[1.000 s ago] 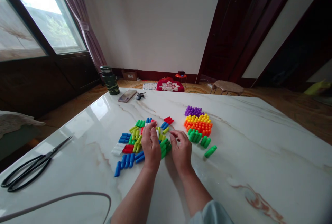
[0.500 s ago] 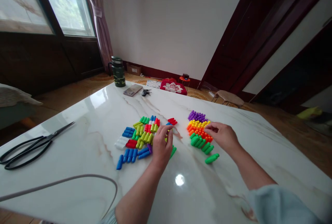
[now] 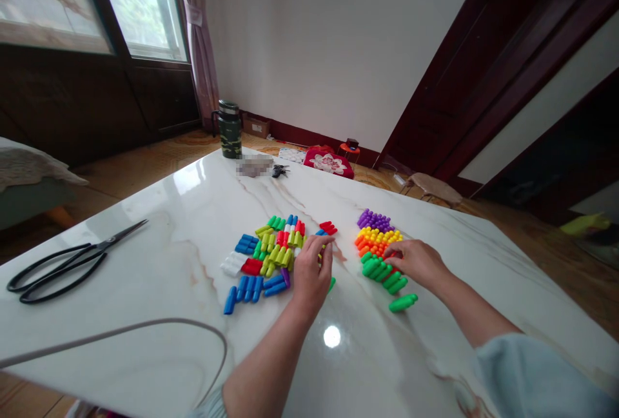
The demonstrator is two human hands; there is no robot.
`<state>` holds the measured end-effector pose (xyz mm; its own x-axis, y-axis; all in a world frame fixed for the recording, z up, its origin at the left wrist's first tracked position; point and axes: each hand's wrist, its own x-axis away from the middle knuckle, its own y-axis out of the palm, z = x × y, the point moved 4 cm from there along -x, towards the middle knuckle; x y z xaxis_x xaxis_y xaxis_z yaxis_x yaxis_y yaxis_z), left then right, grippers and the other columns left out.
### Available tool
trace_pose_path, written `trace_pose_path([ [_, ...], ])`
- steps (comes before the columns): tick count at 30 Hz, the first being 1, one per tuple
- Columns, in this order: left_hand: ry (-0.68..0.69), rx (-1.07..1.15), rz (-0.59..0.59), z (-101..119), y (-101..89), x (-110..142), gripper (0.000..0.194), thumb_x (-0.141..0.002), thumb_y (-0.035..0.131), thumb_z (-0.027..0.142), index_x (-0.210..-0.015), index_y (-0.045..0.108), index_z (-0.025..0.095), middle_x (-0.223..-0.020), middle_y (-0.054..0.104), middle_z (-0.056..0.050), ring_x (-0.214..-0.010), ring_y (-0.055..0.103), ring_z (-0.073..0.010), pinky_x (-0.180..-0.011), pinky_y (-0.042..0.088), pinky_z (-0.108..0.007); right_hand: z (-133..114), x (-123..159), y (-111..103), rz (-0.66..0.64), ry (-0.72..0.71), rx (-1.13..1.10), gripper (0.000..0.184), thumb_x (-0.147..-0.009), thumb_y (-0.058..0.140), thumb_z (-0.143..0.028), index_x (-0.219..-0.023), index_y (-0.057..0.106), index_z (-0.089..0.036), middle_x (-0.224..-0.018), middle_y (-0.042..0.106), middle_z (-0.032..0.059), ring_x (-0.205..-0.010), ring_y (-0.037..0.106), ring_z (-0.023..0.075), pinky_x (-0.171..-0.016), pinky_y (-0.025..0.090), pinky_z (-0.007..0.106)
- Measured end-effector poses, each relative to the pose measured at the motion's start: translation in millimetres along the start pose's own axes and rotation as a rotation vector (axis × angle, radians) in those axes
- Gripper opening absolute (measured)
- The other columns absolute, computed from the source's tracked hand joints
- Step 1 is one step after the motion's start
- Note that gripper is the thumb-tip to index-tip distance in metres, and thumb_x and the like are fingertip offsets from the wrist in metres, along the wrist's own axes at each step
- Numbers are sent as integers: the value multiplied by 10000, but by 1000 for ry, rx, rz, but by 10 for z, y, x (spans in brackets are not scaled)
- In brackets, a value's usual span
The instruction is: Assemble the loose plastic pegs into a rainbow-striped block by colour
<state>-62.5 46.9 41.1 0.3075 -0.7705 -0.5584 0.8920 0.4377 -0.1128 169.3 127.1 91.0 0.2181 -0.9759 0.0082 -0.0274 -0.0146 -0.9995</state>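
Space has opened between the left hand (image 3: pixel 312 273) and the right hand (image 3: pixel 418 262), which were close together near the mixed-colour pieces (image 3: pixel 275 254) a second ago. Taking the orange pieces (image 3: pixel 362 245) as the marker, the right hand has come across to their right-hand edge, where they meet the green pieces (image 3: pixel 380 269) on the near side; its fingertips are drawn in as if pinching, though whether anything sits between them I cannot tell. Well to the left of the orange pieces, the left hand leans over the edge of the mixed-colour pieces, fingers loosely bent, and its grip cannot be made out either. Yellow pieces (image 3: pixel 377 233) lie just beyond the orange ones, with purple pieces (image 3: pixel 374 220) beyond those, all flat on the bench (image 3: pixel 435 224). The shift suggests that attention has gone from the mixed heap to the single-colour bands. Among these, the green band looks least settled: one green bunch (image 3: pixel 403 303) lies apart, nearer the person than the orange pieces.
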Motion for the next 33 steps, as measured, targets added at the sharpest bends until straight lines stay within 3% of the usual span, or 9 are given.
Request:
trace_pose_path([
  [8,-25,3,5,16,-17,-18,189,-946,469,208,-969,657,196,-942,647,-55,-839,619,-168,-687,466,-261,-21,-90,54,-109,-54,-25,194,-802,566,-312,-763,754,-288,-732,709,-6,-659,608,153,-558,357,235],
  [18,-33,23,11,-10,-14,-24,194,-947,472,230,-963,663,200,-943,646,-57,-850,632,-177,-717,484,-274,-245,-177,39,-163,-113,-119,211,-744,550,-166,-653,728,-236,-669,706,-7,-639,624,137,-566,394,213],
  [20,-38,24,11,-18,-13,-26,197,-947,471,234,-955,665,198,-939,648,-58,-856,634,-180,-720,486,-275,-346,-183,82,-200,-100,-260,224,-742,530,-152,-697,735,-229,-672,717,-4,-631,644,144,-580,439,222],
  [23,-43,17,7,-19,-11,-33,208,-949,463,238,-950,667,199,-918,650,-56,-846,631,-181,-711,485,-276,-517,-158,169,-283,-120,-661,251,-754,504,-164,-830,741,-196,-752,741,16,-663,687,165,-635,521,263],
  [26,-41,2,8,-23,-10,-37,205,-943,467,230,-946,670,201,-898,649,-49,-802,622,-171,-687,477,-268,-629,-100,132,-239,-211,-936,293,-759,530,-195,-979,723,-181,-957,747,40,-817,713,194,-744,554,314],
  [30,-37,-24,1,-46,0,-32,180,-925,490,213,-946,668,201,-884,647,-40,-749,604,-154,-662,461,-259,-560,-44,-42,19,-202,-680,265,-758,544,-160,-937,738,-191,-940,750,42,-865,697,194,-811,530,311],
  [33,-33,-28,0,-61,5,-30,173,-920,498,208,-951,668,201,-884,646,-37,-750,603,-153,-663,459,-260,-532,-52,-69,80,-184,-371,268,-741,545,-115,-878,752,-218,-898,754,31,-836,689,190,-787,511,287],
])
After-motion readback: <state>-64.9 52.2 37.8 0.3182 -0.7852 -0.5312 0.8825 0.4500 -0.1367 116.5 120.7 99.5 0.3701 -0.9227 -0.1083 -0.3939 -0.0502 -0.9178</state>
